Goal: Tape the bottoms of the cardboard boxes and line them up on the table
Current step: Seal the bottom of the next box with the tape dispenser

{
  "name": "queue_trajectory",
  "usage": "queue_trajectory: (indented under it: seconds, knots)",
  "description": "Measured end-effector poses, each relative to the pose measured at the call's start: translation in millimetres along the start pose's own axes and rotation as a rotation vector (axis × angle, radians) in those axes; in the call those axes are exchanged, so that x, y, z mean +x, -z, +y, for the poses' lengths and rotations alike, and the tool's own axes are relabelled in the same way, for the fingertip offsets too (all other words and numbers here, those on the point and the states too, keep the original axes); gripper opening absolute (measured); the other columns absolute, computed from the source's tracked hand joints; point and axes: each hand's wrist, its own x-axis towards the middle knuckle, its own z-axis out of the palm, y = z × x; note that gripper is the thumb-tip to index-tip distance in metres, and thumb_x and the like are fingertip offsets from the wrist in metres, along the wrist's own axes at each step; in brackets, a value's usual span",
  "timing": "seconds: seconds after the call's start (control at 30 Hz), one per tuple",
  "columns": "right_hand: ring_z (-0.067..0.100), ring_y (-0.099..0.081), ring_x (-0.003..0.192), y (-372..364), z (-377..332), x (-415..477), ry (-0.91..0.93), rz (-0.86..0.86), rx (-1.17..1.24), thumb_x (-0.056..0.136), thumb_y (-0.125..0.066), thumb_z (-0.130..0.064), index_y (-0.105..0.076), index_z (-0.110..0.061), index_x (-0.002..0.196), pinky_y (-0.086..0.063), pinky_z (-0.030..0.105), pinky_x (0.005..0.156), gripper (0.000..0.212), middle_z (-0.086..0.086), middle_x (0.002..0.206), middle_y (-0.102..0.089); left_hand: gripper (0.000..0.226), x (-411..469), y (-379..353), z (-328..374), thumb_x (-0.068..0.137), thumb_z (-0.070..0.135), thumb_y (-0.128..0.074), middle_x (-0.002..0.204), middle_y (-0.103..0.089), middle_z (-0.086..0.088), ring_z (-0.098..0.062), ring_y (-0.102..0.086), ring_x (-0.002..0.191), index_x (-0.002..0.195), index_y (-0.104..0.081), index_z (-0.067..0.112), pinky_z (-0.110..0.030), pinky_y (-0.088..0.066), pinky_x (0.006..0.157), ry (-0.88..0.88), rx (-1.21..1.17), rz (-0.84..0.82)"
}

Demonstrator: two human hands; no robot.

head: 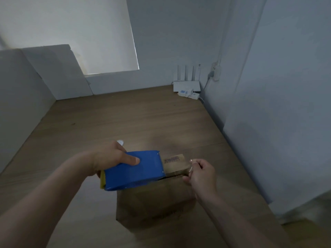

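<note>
One cardboard box [154,204] in view, sitting on the wooden table [125,119] at the near edge, directly under both hands. A dark slit shows along its far top edge, probably the flap seam; I cannot make out any tape across it.

Left hand [109,158] grips a blue tape dispenser [138,170] from the left, thumb flat on its upper face and fingers wrapped behind. The dispenser is held above the far side of the box. Right hand [200,173] pinches the free end of the tape strip [174,164] between thumb and fingertips. The strip runs from the dispenser mouth rightward to that pinch and looks raised off the cardboard, not pressed down.

Judgement: early in the task.
- Done: box positioned, tape drawn out.
- Left: lay and press the strip over the seam, cut it, set the box in place.
- No taped boxes stand in a line anywhere on the table — whether more boxes wait out of view cannot be told.

Far right corner: white router [186,85].
</note>
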Motion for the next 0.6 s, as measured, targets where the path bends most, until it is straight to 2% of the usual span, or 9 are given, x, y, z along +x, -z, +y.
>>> queue_trajectory:
  seconds: [0.07,0.13,0.2,0.27,0.33,0.6]
  knots:
    - [0.015,-0.065,0.056,0,3,1,0.004,0.013,-0.031,0.102,-0.053,-0.018,-0.068,-0.014,0.093,-0.054,0.030,0.055,0.018,0.007,0.082,-0.067,0.038,0,-8,-3,0.083,0.047,-0.073,0.089,-0.074,-0.006,-0.021,-0.071,0.080,0.093,-0.074,0.010,-0.030,-0.052,0.067,0.034,0.036,-0.029]
    - [0.015,-0.060,0.044,2,5,1,0.009,0.010,-0.038,0.100,-0.055,-0.016,-0.067,-0.010,0.084,-0.050,0.031,0.052,0.020,0.005,0.066,-0.065,0.040,3,-19,-4,0.083,0.048,-0.073,0.092,-0.074,-0.006,-0.022,-0.071,0.085,0.095,-0.074,0.010,-0.033,-0.055,0.076,0.069,0.052,-0.038]
    - [0.012,-0.055,0.039,3,6,3,-0.009,0.009,-0.034,0.098,-0.057,-0.013,-0.067,-0.010,0.079,-0.050,0.034,0.056,0.022,0.001,0.055,-0.059,0.040,5,-24,-2,0.083,0.046,-0.074,0.093,-0.074,-0.007,-0.023,-0.071,0.087,0.095,-0.074,0.008,-0.036,-0.054,0.082,0.093,0.045,-0.034]
    - [0.011,-0.054,0.040,4,7,5,-0.043,0.017,-0.053,0.096,-0.058,-0.012,-0.068,-0.011,0.078,-0.050,0.033,0.057,0.021,0.003,0.058,-0.059,0.040,9,-25,0,0.082,0.046,-0.075,0.093,-0.074,-0.008,-0.024,-0.071,0.088,0.093,-0.073,0.007,-0.037,-0.054,0.083,0.098,0.053,-0.030]
    - [0.015,-0.053,0.046,5,7,7,-0.061,0.029,-0.084,0.095,-0.058,-0.010,-0.069,-0.012,0.076,-0.048,0.029,0.050,0.021,0.006,0.063,-0.059,0.039,12,-25,3,0.083,0.045,-0.075,0.092,-0.074,-0.008,-0.023,-0.071,0.087,0.092,-0.073,0.008,-0.034,-0.053,0.081,0.099,0.057,-0.035]
    - [0.012,-0.044,0.043,20,12,9,-0.094,-0.056,-0.151,0.091,-0.053,-0.001,-0.068,-0.007,0.082,-0.037,0.027,0.043,0.019,-0.001,0.051,-0.053,0.038,16,-26,3,0.083,0.046,-0.074,0.092,-0.073,-0.007,-0.021,-0.071,0.086,0.093,-0.073,0.009,-0.034,-0.053,0.082,0.106,0.079,-0.038]
